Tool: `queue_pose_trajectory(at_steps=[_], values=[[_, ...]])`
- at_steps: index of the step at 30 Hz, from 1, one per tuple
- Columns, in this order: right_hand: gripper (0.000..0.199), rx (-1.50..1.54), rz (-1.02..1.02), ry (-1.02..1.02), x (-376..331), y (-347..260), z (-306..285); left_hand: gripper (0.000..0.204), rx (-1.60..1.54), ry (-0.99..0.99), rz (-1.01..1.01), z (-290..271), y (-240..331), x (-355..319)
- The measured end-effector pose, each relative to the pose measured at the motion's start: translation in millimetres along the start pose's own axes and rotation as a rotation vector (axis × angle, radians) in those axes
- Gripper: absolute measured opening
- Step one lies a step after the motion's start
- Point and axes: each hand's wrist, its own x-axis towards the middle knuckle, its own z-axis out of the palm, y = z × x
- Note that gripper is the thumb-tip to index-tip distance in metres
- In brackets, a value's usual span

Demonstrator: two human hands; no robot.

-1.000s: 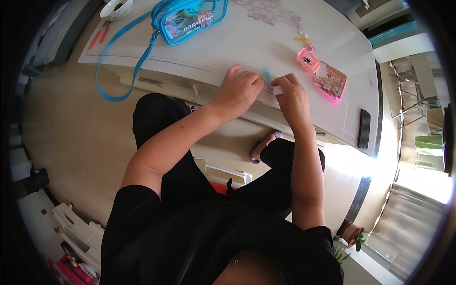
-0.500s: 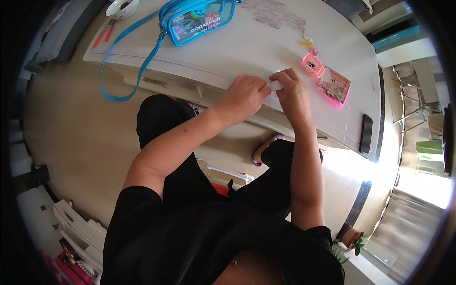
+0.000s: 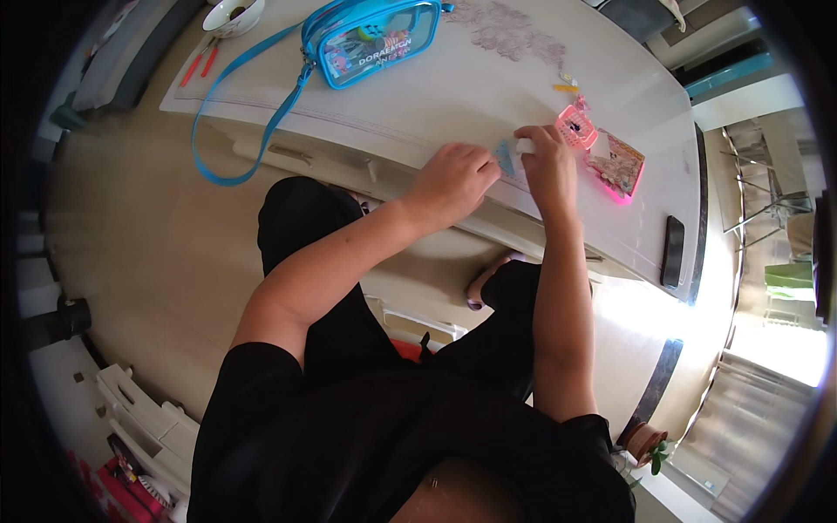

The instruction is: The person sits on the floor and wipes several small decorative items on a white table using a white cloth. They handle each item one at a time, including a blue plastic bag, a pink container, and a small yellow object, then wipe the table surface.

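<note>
My left hand (image 3: 453,179) and my right hand (image 3: 547,157) meet at the near edge of a white table (image 3: 453,96). Between their fingertips they pinch a small light-blue piece (image 3: 506,157) with a white bit at its right end. It is too small to tell what it is. Just right of my right hand lie a small pink case (image 3: 576,128) and a flat pink-rimmed card with a picture (image 3: 617,164).
A clear blue pouch (image 3: 370,39) with a long blue strap (image 3: 235,131) lies at the table's far left. A white bowl (image 3: 234,13) and red sticks (image 3: 199,61) sit beyond it. A dark phone (image 3: 672,251) lies at the right edge. Pale floor lies to the left.
Both hands have stayed together at the table edge, working the small blue piece. The view has shifted slightly, so the table sits a little lower in the picture.
</note>
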Motion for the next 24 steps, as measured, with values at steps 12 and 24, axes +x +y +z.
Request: queue_pose_trajectory(at_steps=[12,24], values=[[0.032,0.147,-0.009,-0.255,-41,-12,-31,0.019,0.041,-0.016,-0.015,-3,4,1],[0.034,0.114,-0.075,-0.111,-25,-25,-17,0.022,0.010,0.026,0.001,-3,1,2]])
